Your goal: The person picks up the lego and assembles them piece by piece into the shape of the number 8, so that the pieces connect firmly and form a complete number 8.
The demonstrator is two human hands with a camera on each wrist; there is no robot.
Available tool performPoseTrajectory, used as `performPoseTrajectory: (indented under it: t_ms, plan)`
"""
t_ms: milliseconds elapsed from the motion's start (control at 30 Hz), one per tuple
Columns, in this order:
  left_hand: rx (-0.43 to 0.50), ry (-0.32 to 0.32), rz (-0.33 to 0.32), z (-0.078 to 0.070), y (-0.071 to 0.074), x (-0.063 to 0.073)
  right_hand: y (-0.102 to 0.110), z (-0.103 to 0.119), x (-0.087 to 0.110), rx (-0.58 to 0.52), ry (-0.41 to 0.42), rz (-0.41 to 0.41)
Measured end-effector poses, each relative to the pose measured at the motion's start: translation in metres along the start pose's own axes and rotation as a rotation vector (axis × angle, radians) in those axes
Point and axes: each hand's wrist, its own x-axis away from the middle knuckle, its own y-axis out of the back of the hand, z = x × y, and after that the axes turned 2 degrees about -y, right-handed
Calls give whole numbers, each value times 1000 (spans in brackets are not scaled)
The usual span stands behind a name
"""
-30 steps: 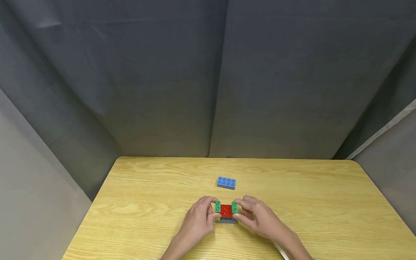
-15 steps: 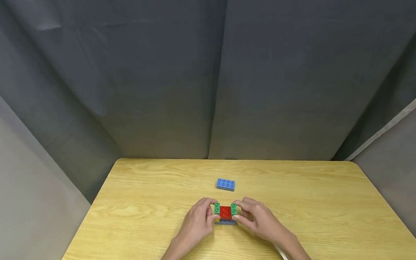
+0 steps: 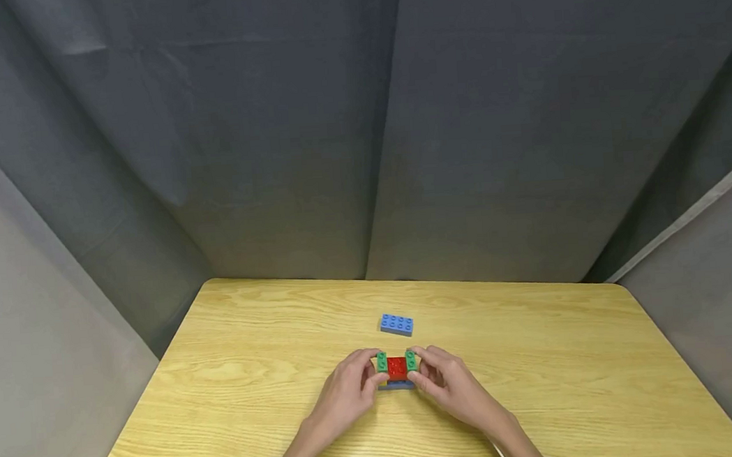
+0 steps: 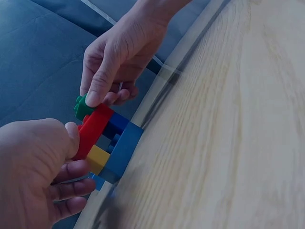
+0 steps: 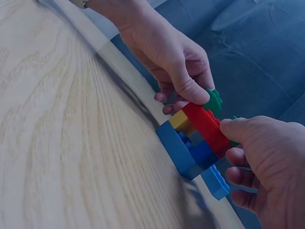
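Note:
Both hands hold a small stack of toy building bricks from its two ends. At its bottom is a blue brick (image 5: 175,148). Above that sit a yellow brick (image 4: 97,159) on the left and a dark blue one (image 5: 203,154) on the right. A red brick (image 3: 397,368) bridges them, with a green brick (image 3: 382,362) on its left end and another green brick (image 3: 410,361) on its right end. My left hand (image 3: 348,385) pinches the left green brick between thumb and index finger. Likewise my right hand (image 3: 449,382) pinches the right one, thumb in front.
A loose blue brick (image 3: 397,324) with studs up lies on the wooden table (image 3: 271,318), just beyond the stack. Grey curtains (image 3: 286,156) rise behind the table's far edge, and pale panels (image 3: 30,291) flank both sides.
In the last half second the stack has shifted slightly away from the person in the head view, both hands keeping their pinch. The loose blue brick stays put.

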Motion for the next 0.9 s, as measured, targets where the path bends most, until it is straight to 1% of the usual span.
performPoseTrajectory:
  t_ms: [267,333,433,533,633,800,900]
  plan:
    - [52,1,95,10,1,-1,3,-1,0,6,-14,0]
    - [64,6,102,13,0,-1,5,-1,0,6,-20,10]
    - [75,13,77,18,-3,-2,6,-1,0,-3,-37,27]
    - [93,29,26,25,-7,-4,7,-1,0,-13,-43,35]
    - [96,24,-17,33,-10,-7,7,-1,1,-21,-44,39]
    - [39,-11,-66,43,-15,-20,6,-2,1,-25,-62,48]
    - [17,-17,-69,48,-17,-29,7,-2,1,-30,-72,53]
